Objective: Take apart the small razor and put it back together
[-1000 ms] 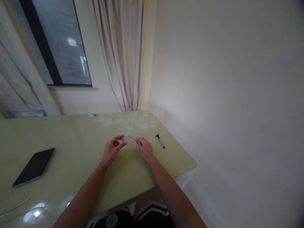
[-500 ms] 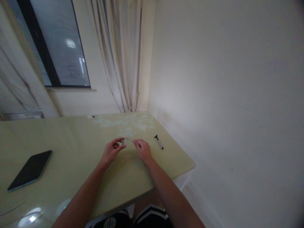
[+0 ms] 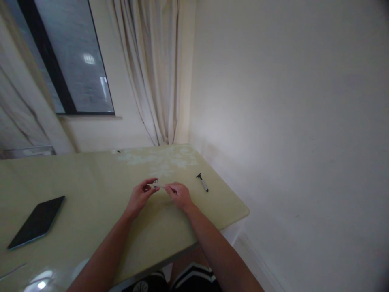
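Observation:
Pinched between the thumb and fingers of my left hand (image 3: 142, 195) is a small razor cartridge (image 3: 155, 183), held just above the table. My right hand (image 3: 179, 194) grips a thin pale stick (image 3: 161, 186), which points left. Its tip reaches the cartridge's side near my left fingertips; whether it touches is too small to tell. To the right of my right hand, a razor handle (image 3: 204, 185) with a grey grip and black top lies on the table.
A dark tablet-like slab (image 3: 36, 223) lies on the pale green table (image 3: 91, 194) at the left. A small black piece (image 3: 118, 151) sits near the back edge. A thin rod (image 3: 12, 271) lies at the front left. The wall (image 3: 273, 121) borders the table's right side.
The stick's tip has dropped lower along the cartridge, and my right hand has shifted slightly left and down. My left hand has turned the cartridge so its green face no longer shows.

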### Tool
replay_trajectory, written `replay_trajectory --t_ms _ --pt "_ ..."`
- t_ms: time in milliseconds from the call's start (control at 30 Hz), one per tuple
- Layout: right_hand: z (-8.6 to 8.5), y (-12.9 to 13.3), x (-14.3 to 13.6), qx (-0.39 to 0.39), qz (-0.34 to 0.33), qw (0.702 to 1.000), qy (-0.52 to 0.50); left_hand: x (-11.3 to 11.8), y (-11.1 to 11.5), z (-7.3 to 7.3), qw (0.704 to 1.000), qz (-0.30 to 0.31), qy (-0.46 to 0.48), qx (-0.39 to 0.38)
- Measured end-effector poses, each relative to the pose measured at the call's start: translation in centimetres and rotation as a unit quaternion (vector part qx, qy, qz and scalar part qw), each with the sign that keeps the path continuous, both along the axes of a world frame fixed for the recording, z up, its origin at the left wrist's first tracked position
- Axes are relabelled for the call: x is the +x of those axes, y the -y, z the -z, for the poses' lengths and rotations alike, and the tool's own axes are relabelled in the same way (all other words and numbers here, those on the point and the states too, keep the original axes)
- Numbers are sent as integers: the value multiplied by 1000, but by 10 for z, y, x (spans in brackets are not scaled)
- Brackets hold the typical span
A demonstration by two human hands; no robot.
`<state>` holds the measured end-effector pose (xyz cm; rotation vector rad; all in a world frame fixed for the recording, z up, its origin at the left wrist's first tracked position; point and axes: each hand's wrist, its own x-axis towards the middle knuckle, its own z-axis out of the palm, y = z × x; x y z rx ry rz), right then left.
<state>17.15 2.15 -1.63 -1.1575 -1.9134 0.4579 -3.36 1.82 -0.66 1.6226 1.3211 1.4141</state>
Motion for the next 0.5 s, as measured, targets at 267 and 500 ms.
replay_trajectory --t_ms 267,500 --pt "-1 1 -1 7 28 1000 -2 -1 1 -1 1000 2 9 -19" --pt "1 0 -2 11 24 1000 -2 -3 -1 0 1000 -7 4 -17"
